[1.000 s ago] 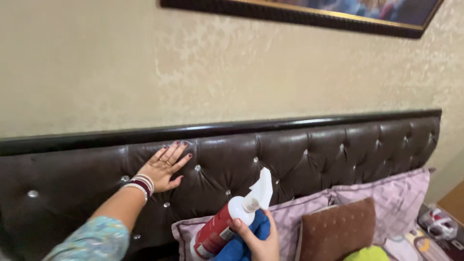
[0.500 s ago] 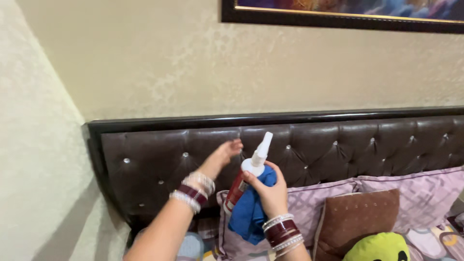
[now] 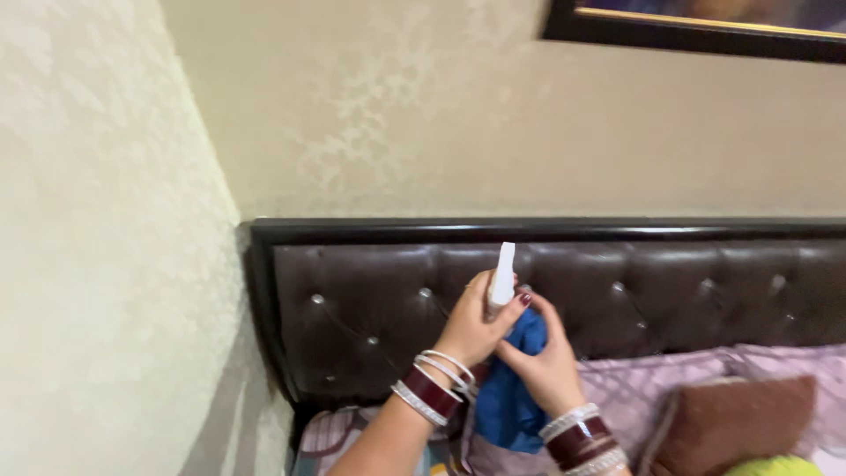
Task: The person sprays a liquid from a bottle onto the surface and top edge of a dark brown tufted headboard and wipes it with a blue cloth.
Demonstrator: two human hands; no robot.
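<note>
The spray bottle (image 3: 502,280) was held up in front of the padded brown headboard (image 3: 370,300), with only its white nozzle showing between the two hands. If the trigger was pressed while both hands were crowded around the head, the liquid could hit the fingers or the beige wall (image 3: 370,123) instead of the leather. The blue cloth (image 3: 515,388) hung loosely and could slip down onto the pillow (image 3: 634,388).

The left hand (image 3: 471,326) had its grip closed around the bottle just under the nozzle. The right hand (image 3: 546,361) was closed on the cloth, its fingers also touching the bottle.
</note>
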